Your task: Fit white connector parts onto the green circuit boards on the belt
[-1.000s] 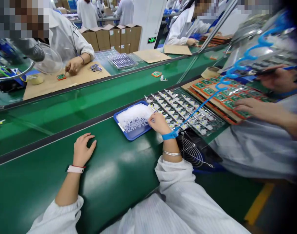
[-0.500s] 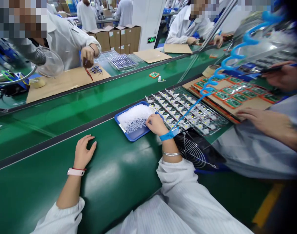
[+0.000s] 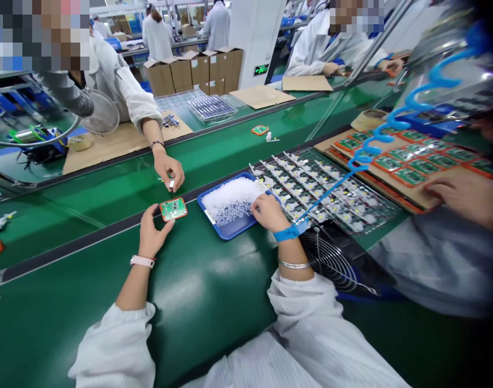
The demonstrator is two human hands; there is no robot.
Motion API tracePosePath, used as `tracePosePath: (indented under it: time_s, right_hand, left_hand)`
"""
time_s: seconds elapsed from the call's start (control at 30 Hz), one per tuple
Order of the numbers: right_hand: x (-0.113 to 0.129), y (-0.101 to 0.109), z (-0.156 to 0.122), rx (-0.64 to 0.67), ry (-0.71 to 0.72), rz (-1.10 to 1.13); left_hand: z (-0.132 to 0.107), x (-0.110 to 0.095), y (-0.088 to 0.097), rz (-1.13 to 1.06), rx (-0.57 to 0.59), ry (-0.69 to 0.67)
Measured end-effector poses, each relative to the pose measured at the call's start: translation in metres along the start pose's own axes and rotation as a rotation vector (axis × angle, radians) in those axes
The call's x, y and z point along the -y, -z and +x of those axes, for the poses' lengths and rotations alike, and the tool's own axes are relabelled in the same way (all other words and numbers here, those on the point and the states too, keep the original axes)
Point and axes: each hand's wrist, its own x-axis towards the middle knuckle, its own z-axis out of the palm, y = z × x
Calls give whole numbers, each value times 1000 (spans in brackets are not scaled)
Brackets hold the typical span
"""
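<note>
1. The green counter (image 3: 206, 302) carries a clear tray of white-capped components (image 3: 323, 196) beside a blue tray (image 3: 226, 233) heaped with small white parts (image 3: 230, 196).
2. The right hand (image 3: 268, 212) rests at the blue tray's edge, fingers (image 3: 257, 203) curled down among the parts; whether they grasp anything, I cannot tell.
3. The left hand (image 3: 155, 234) is loosely open, its fingers (image 3: 168, 223) touching the edge of an orange-rimmed circuit board (image 3: 173, 209) lying on the counter.
4. A co-worker's hand (image 3: 168, 171) pinches a small white piece (image 3: 171, 185) just above the board.

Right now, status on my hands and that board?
Left hand on the edge of the green circuit board. Right hand in the blue tray of white plastic pieces. Co-worker's hand with a small white part right by the board.
</note>
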Motion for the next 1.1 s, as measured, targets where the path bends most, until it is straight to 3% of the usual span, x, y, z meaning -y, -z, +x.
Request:
tracePosePath:
  time_s: [0.17,0.43,0.63,0.73,0.87,1.0,1.1]
  right_hand:
    - [1,-1,0,-7,-4,-8]
    - [2,-4,0,6,23,-85]
    - [-14,-19,6,-93,108,-60]
    - [-15,-19,10,-188,215,102]
    - [26,-14,0,-259,444,529]
    - [94,-26,-26,-100,675,793]
    - [127,-44,-34,-31,720,851]
  left_hand:
    - [13,-1,-17,178,163,-103]
    - [27,-3,-25,241,154,-146]
    - [17,-2,-23,182,129,-105]
    - [3,-7,-18,148,146,-94]
    - [-30,-25,-9,132,214,-99]
    - [-63,-45,0,51,228,-86]
    - [-70,-51,4,-105,169,-69]
